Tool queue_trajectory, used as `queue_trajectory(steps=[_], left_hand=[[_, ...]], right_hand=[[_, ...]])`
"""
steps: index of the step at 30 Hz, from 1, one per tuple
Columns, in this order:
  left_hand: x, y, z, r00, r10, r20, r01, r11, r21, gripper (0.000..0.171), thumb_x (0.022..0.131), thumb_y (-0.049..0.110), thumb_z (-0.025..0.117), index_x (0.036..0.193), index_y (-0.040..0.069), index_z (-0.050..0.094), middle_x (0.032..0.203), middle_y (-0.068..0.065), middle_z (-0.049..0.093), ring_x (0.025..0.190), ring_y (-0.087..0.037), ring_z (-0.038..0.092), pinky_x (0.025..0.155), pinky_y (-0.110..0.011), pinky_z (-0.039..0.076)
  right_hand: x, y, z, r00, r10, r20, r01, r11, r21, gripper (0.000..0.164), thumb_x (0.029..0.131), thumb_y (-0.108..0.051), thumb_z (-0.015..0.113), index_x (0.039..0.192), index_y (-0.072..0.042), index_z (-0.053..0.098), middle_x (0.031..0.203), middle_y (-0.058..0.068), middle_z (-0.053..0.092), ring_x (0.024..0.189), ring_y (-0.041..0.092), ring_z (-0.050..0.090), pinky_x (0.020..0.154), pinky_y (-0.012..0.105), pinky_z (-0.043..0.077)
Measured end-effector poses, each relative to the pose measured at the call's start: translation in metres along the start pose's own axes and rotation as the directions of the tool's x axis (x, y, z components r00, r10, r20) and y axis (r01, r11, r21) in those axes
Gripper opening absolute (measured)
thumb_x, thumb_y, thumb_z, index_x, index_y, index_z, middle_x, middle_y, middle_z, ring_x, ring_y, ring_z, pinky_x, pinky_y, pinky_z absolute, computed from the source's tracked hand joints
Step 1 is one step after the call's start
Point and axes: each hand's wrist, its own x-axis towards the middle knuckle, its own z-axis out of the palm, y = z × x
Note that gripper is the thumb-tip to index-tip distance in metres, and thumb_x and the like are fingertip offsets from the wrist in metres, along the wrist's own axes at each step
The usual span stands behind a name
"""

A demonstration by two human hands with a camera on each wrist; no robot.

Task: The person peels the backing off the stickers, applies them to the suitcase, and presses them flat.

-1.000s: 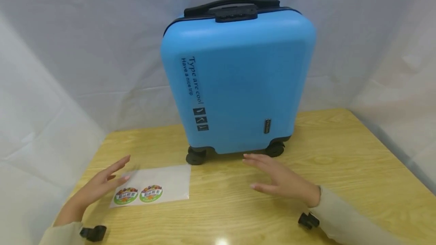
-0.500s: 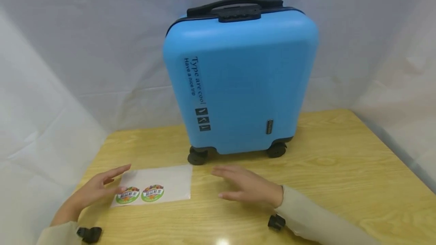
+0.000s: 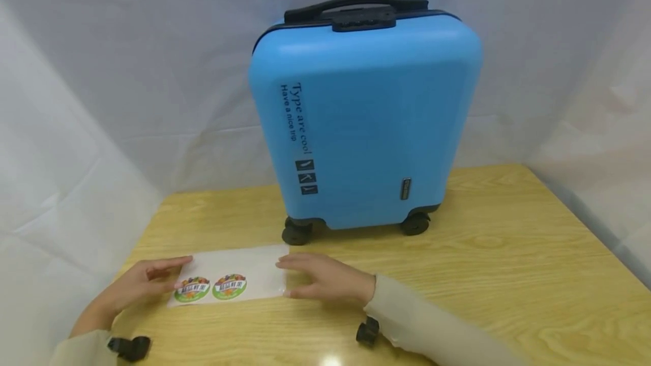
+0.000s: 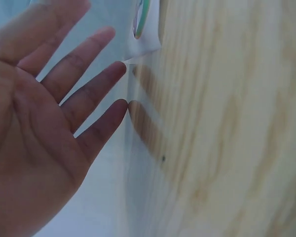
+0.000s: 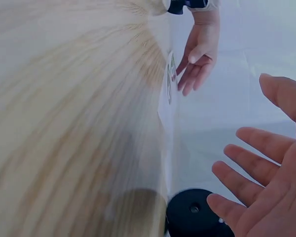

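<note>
A pale sheet (image 3: 261,273) lies flat on the wooden table, with two round fruit-pattern stickers (image 3: 229,287) on its left half. At its left end is my left hand (image 3: 134,290), fingers extended; in the left wrist view they are spread beside a sheet corner (image 4: 144,47). My right hand (image 3: 330,281) reaches the right end, its fingertips at the sheet's edge in the head view. The right wrist view shows that hand's fingers (image 5: 251,187) spread and holding nothing. Whether either hand touches the sheet I cannot tell.
Behind the sheet stands an upright blue suitcase (image 3: 366,123) with a black top handle (image 3: 356,3). One of its black wheels (image 3: 296,231) is close to the sheet's far right corner. White cloth (image 3: 193,72) hangs behind the wooden table (image 3: 508,253).
My right hand has moved left across the table to the sheet's right end. My left hand has shifted slightly at the left end. The sheet still lies in place.
</note>
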Motion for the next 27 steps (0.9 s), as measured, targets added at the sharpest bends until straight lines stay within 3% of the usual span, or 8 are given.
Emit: queue_trajectory(steps=[6,11,18,21,27], left_hand=[[-0.001,-0.002,0.001,0.998,0.020,-0.066,-0.013,0.994,0.109,0.045,0.087,0.020,0.068,0.130,0.012,0.058,0.135,0.005,0.053,0.109,0.020,0.037,0.086,-0.010,0.036],[-0.001,-0.006,0.003,0.993,0.067,-0.097,-0.058,0.994,0.098,0.043,0.086,0.015,0.068,0.128,0.014,0.060,0.134,0.006,0.054,0.110,0.021,0.036,0.086,-0.007,0.033],[0.001,-0.008,0.005,0.992,0.077,-0.099,-0.071,0.996,0.061,0.044,0.085,0.015,0.069,0.128,0.010,0.059,0.134,0.005,0.055,0.111,0.021,0.038,0.087,-0.005,0.031],[0.001,-0.007,0.006,0.992,0.062,-0.112,-0.054,0.996,0.075,0.046,0.083,0.017,0.071,0.126,0.009,0.060,0.133,0.004,0.056,0.109,0.020,0.039,0.087,-0.006,0.031],[0.004,-0.008,0.012,0.994,0.034,-0.105,-0.019,0.990,0.140,0.048,0.081,0.021,0.072,0.125,0.008,0.060,0.134,-0.019,0.051,0.108,0.021,0.036,0.090,-0.018,0.037]], right_hand=[[0.017,-0.002,0.010,0.999,0.036,0.012,-0.036,0.998,0.059,0.054,0.095,-0.036,0.056,0.140,-0.010,0.045,0.145,0.002,0.042,0.134,0.014,0.037,0.109,0.026,0.030],[0.027,0.001,0.018,0.998,0.067,0.003,-0.067,0.991,0.116,0.050,0.094,-0.031,0.059,0.137,-0.008,0.049,0.141,0.003,0.047,0.131,0.012,0.042,0.107,0.022,0.032],[0.038,0.008,0.023,0.986,0.166,0.005,-0.161,0.946,0.280,0.048,0.092,-0.024,0.063,0.135,-0.008,0.051,0.141,0.004,0.047,0.129,0.012,0.044,0.104,0.021,0.035],[0.041,0.008,0.024,0.982,0.189,0.005,-0.184,0.948,0.259,0.048,0.090,-0.021,0.065,0.134,-0.008,0.053,0.141,0.004,0.047,0.129,0.013,0.044,0.105,0.021,0.034],[0.042,0.012,0.027,0.979,0.203,0.009,-0.202,0.971,0.130,0.051,0.084,-0.015,0.072,0.132,-0.009,0.055,0.140,0.003,0.049,0.128,0.013,0.045,0.104,0.020,0.034]])
